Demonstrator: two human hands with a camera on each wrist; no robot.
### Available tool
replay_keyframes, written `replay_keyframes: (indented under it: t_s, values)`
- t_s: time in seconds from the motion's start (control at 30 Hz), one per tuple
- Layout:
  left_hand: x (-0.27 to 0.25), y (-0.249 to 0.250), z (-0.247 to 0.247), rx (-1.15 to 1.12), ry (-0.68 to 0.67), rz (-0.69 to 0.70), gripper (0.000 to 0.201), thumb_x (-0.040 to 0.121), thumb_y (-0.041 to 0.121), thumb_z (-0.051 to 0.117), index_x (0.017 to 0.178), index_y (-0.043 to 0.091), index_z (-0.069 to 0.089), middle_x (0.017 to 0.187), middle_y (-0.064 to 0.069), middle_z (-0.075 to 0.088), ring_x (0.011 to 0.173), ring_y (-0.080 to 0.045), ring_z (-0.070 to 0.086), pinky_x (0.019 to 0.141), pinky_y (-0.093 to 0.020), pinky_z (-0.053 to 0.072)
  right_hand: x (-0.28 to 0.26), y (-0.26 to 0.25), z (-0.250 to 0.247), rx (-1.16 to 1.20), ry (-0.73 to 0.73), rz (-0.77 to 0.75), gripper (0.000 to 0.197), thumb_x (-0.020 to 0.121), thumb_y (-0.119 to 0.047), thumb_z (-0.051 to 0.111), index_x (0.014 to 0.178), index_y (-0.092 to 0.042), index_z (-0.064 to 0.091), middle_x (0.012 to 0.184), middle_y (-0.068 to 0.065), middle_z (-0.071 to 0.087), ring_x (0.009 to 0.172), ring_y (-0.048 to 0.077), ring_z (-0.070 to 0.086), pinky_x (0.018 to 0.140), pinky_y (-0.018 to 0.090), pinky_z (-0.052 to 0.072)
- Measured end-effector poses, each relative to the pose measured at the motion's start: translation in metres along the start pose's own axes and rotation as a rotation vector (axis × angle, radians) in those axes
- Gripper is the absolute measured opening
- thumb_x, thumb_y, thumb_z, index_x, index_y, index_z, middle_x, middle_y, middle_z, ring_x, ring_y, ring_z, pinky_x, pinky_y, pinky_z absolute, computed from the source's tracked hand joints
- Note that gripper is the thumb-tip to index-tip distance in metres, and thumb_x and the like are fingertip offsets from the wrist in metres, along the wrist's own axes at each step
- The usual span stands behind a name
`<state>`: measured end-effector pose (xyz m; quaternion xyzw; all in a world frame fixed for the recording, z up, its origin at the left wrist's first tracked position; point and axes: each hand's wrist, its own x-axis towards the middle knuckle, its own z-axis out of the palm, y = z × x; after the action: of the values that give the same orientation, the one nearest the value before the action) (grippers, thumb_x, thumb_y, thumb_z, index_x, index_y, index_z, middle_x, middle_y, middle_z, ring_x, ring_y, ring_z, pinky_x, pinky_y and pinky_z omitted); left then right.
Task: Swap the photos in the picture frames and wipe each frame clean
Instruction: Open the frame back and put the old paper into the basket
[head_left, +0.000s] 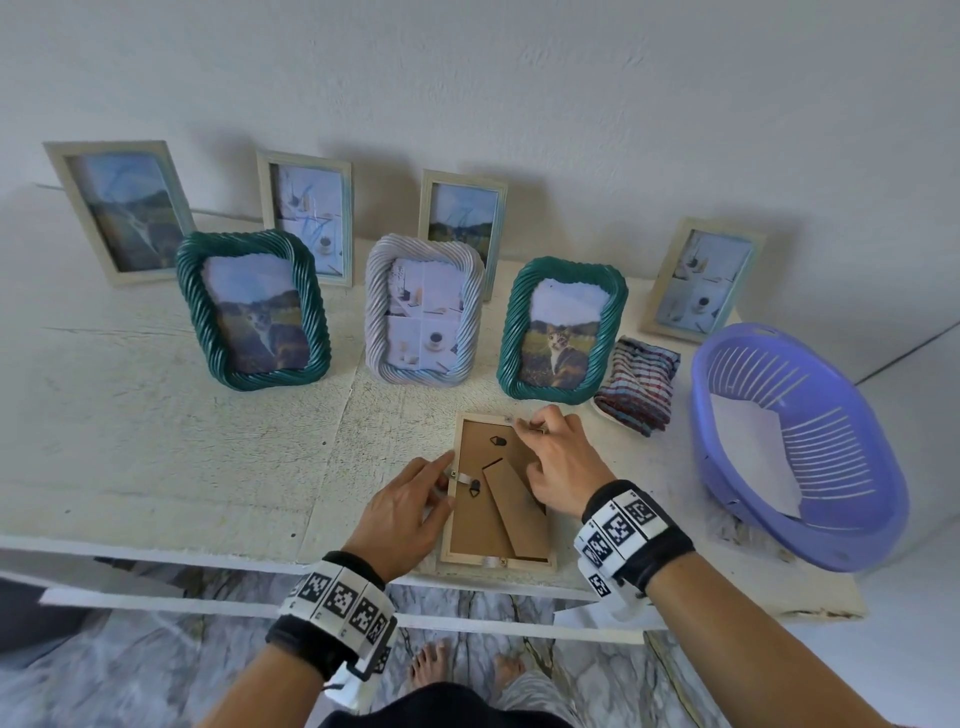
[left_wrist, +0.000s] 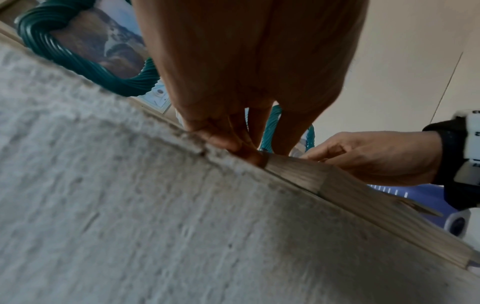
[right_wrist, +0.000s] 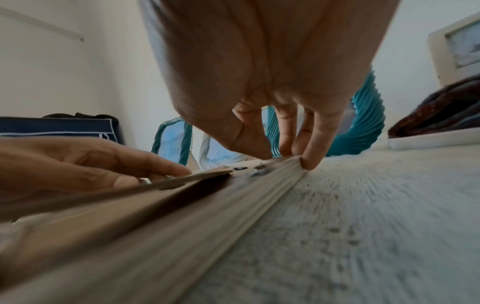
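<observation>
Face-down wooden frame (head_left: 496, 499) at the tabletop's (head_left: 156, 441) near edge, its glass side hidden; the brown backing board, folded easel leg (head_left: 511, 506) and small metal tabs show. Left hand (head_left: 402, 512) with fingers curled at the frame's left rail, pinching a tab there; right hand (head_left: 558, 460) with fingers bent onto the far right corner, though exactly what they pinch is hard to make out. The right wrist view alone shows the right hand's fingertips (right_wrist: 310, 161) pressed against the frame's outer edge. Seven frames stand toward the far edge; striped cloth (head_left: 639, 389) and purple basket (head_left: 795, 441) lie toward the right edge.
</observation>
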<state>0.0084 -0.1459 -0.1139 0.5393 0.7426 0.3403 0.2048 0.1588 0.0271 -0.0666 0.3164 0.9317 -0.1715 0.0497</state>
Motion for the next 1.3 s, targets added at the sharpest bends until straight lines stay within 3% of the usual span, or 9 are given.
replay_keyframes:
  t_s: [0.23, 0.4, 0.47, 0.53, 0.67, 0.8, 0.97, 1.17, 1.3]
  values:
    - [0.000, -0.003, 0.002, 0.002, 0.009, 0.008, 0.058, 0.089, 0.037, 0.045, 0.144, 0.018, 0.044, 0.102, 0.012, 0.051, 0.081, 0.004, 0.052, 0.073, -0.019, 0.046, -0.006, 0.002, 0.004, 0.110, 0.023, 0.001, 0.057, 0.086, -0.010, 0.051, 0.141, -0.026, 0.047, 0.128, 0.003, 0.035, 0.117, 0.024, 0.033, 0.103, 0.029, 0.038]
    - [0.000, -0.002, 0.001, -0.005, 0.009, 0.004, 0.057, 0.090, 0.035, 0.046, 0.144, 0.018, 0.044, 0.102, 0.012, 0.052, 0.080, 0.008, 0.051, 0.073, -0.018, 0.046, -0.011, 0.001, -0.001, 0.164, 0.020, 0.019, 0.060, 0.090, -0.022, 0.052, 0.148, -0.025, 0.035, 0.138, 0.005, 0.034, 0.128, 0.026, 0.032, 0.106, 0.033, 0.034]
    - [0.000, -0.001, 0.000, -0.011, 0.010, 0.001, 0.056, 0.091, 0.035, 0.047, 0.144, 0.017, 0.044, 0.102, 0.011, 0.052, 0.079, 0.008, 0.051, 0.073, -0.020, 0.046, -0.024, -0.004, 0.000, 0.215, 0.010, 0.022, 0.070, 0.091, -0.039, 0.055, 0.152, -0.030, 0.021, 0.151, 0.008, 0.025, 0.140, 0.029, 0.022, 0.110, 0.040, 0.031]
    - [0.000, 0.000, 0.000, -0.014, 0.010, -0.002, 0.051, 0.095, 0.028, 0.054, 0.144, 0.016, 0.044, 0.102, 0.010, 0.052, 0.079, 0.004, 0.051, 0.073, -0.020, 0.045, -0.041, -0.012, 0.003, 0.210, -0.063, 0.027, 0.090, 0.084, -0.058, 0.059, 0.152, -0.040, 0.004, 0.161, 0.007, 0.005, 0.148, 0.025, 0.002, 0.112, 0.046, 0.028]
    - [-0.001, -0.001, 0.001, -0.018, 0.012, -0.007, 0.050, 0.095, 0.024, 0.055, 0.143, 0.016, 0.045, 0.102, 0.009, 0.052, 0.079, 0.002, 0.051, 0.073, -0.021, 0.044, -0.062, -0.021, 0.020, 0.167, -0.143, 0.043, 0.115, 0.067, -0.075, 0.065, 0.149, -0.046, -0.010, 0.160, 0.004, -0.018, 0.146, 0.017, -0.020, 0.113, 0.047, 0.027]
    - [-0.001, -0.001, 0.000, -0.010, -0.001, -0.009, 0.058, 0.089, 0.035, 0.046, 0.144, 0.017, 0.045, 0.103, 0.010, 0.052, 0.082, -0.004, 0.053, 0.074, -0.026, 0.049, -0.064, -0.018, 0.034, 0.180, -0.114, 0.053, 0.113, 0.067, -0.075, 0.066, 0.151, -0.041, -0.001, 0.158, 0.000, -0.026, 0.145, 0.015, -0.025, 0.117, 0.043, 0.018]
    - [-0.001, 0.000, 0.001, 0.000, 0.007, -0.005, 0.057, 0.089, 0.035, 0.046, 0.143, 0.017, 0.046, 0.102, 0.010, 0.051, 0.079, -0.004, 0.053, 0.071, -0.025, 0.047, -0.063, -0.016, 0.040, 0.186, -0.083, 0.032, 0.102, 0.075, -0.073, 0.060, 0.152, -0.040, 0.002, 0.158, 0.001, -0.026, 0.144, 0.017, -0.026, 0.119, 0.041, 0.006]
    - [-0.002, 0.002, -0.001, -0.008, -0.003, -0.019, 0.056, 0.090, 0.033, 0.047, 0.144, 0.017, 0.045, 0.102, 0.010, 0.050, 0.082, -0.004, 0.053, 0.074, -0.028, 0.049, -0.061, -0.018, 0.043, 0.243, -0.010, 0.043, 0.084, 0.085, -0.057, 0.059, 0.152, -0.037, 0.012, 0.161, 0.004, -0.016, 0.146, 0.018, -0.019, 0.120, 0.040, 0.006]
    - [-0.002, 0.002, 0.000, 0.004, -0.015, -0.043, 0.051, 0.096, 0.021, 0.055, 0.145, 0.018, 0.042, 0.109, 0.006, 0.050, 0.087, -0.009, 0.056, 0.079, -0.030, 0.049, -0.062, -0.017, 0.044, 0.287, -0.005, 0.049, 0.080, 0.086, -0.053, 0.057, 0.151, -0.037, 0.014, 0.161, 0.003, -0.013, 0.147, 0.018, -0.016, 0.119, 0.039, 0.007]
